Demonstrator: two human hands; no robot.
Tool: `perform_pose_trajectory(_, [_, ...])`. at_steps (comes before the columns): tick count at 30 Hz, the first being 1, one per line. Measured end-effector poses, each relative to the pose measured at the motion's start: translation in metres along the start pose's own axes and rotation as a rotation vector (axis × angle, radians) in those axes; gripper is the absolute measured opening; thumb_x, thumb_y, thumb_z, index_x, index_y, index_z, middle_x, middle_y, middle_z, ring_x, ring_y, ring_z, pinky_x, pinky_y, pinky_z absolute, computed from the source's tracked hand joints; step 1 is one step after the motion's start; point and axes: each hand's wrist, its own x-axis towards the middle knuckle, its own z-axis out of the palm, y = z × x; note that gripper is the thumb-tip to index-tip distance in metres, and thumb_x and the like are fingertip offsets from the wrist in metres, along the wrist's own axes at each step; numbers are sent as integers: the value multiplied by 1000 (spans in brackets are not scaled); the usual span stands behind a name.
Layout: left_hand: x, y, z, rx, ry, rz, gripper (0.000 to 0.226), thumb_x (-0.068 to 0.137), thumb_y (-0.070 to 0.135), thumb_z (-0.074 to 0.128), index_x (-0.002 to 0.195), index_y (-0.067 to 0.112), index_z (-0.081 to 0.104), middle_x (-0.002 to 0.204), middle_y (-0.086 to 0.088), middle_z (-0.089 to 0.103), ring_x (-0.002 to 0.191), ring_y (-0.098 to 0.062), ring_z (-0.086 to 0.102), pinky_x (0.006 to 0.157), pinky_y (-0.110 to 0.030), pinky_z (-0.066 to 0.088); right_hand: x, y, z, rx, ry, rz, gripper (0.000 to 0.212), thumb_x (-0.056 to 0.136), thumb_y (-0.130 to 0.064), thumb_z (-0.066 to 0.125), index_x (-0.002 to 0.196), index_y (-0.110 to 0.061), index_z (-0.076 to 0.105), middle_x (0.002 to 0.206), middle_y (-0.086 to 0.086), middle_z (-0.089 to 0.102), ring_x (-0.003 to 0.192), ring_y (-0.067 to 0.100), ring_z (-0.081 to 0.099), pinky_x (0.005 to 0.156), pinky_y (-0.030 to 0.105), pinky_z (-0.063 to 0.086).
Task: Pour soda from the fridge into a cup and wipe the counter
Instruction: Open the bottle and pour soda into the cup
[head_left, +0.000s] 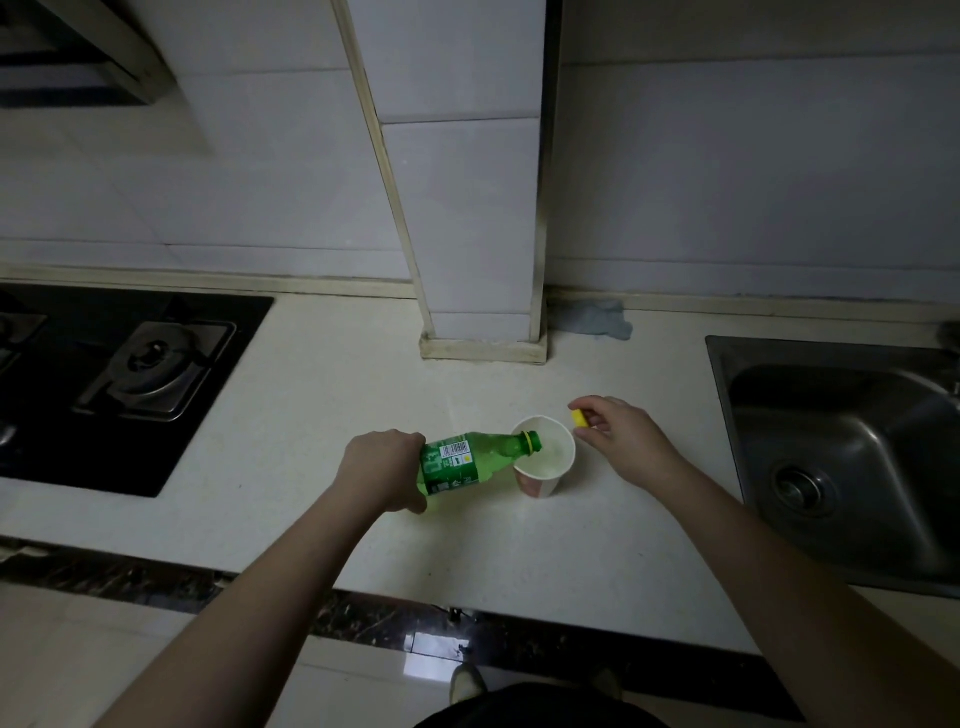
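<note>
Pouring step. A green soda bottle (470, 462), tipped nearly level, has its open neck over the rim of a paper cup (545, 462) standing on the pale counter (332, 395); pale liquid shows inside the cup. The left hand (382, 470), left of the cup, is wrapped around the bottle's base end. The right hand (618, 434), just right of the cup, pinches the yellow cap (578, 418) between thumb and fingertips and does not touch the cup. Behind the cup, a grey-blue cloth (595, 319) lies by the tiled pillar (467, 208); a sink (841, 447) lies well to the cup's right, a stove (130, 384) well to its left. Judged next: right the bottle, recap it, then fetch the cloth for wiping.
</note>
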Motion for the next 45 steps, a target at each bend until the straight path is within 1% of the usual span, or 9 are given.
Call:
perform_pose_trajectory(3, [0, -1, 0, 3, 3, 3, 56, 66, 50, 77, 112, 25, 56, 90, 6, 62, 75, -15, 57, 61, -27, 43, 0, 1, 0, 3, 2, 1, 31, 91, -18, 62, 122, -19, 60, 113, 5, 60, 95, 12, 57, 88, 29, 48])
perform_pose_trajectory(9, [-1, -1, -2, 9, -4, -12, 54, 67, 50, 76, 109, 24, 55, 82, 7, 54, 72, -15, 53, 60, -27, 40, -1, -1, 1, 18, -7, -4, 31, 91, -18, 62, 122, -18, 60, 114, 6, 61, 98, 15, 59, 90, 31, 49])
perform_pose_trajectory(12, [-1, 0, -2, 7, -1, -13, 54, 66, 50, 77, 109, 24, 56, 82, 7, 54, 72, -15, 54, 61, -27, 42, -1, 0, 3, 26, -6, -4, 31, 90, -18, 63, 121, -18, 61, 113, 5, 61, 97, 15, 59, 90, 33, 49])
perform_pose_trajectory(17, [-3, 0, -3, 18, 10, -16, 52, 65, 49, 75, 107, 25, 56, 80, 8, 53, 71, -15, 53, 59, -27, 40, -1, 0, 5, 24, -9, -6, 32, 90, -19, 65, 121, -19, 61, 111, 4, 61, 96, 14, 59, 88, 30, 49])
perform_pose_trajectory(20, [-3, 1, -4, 25, 3, -12, 53, 66, 50, 76, 108, 25, 55, 80, 8, 53, 71, -16, 53, 60, -27, 41, -3, 0, 6, 29, -9, -5, 32, 90, -19, 65, 122, -19, 61, 111, 5, 61, 96, 14, 59, 89, 31, 49])
perform_pose_trajectory(24, [-4, 1, -5, 20, -1, -12, 53, 65, 51, 76, 107, 25, 56, 80, 7, 54, 72, -16, 54, 61, -27, 43, -5, 0, 7, 35, -9, 0, 32, 90, -19, 64, 122, -20, 60, 113, 3, 61, 97, 13, 59, 90, 32, 50])
perform_pose_trajectory(32, [-7, 2, -9, 27, 24, -7, 52, 66, 50, 75, 107, 24, 56, 81, 7, 56, 73, -16, 56, 61, -26, 44, -8, -2, 6, 36, -3, 6, 33, 91, -18, 63, 124, -18, 59, 114, 3, 60, 98, 13, 58, 89, 28, 48])
perform_pose_trajectory(38, [-9, 2, -12, 47, 41, -15, 52, 66, 49, 75, 107, 24, 56, 88, 5, 62, 73, -17, 54, 61, -27, 42, -12, -4, 5, 53, -2, -1, 33, 90, -15, 63, 123, -15, 60, 114, 7, 61, 96, 17, 60, 90, 31, 49])
perform_pose_trajectory(45, [-11, 1, -14, 55, 48, -14, 52, 66, 47, 75, 108, 24, 56, 87, 5, 61, 72, -17, 54, 60, -27, 42, -15, -5, 3, 61, 3, 11, 32, 93, -16, 60, 125, -16, 59, 119, 7, 60, 100, 17, 60, 88, 25, 45])
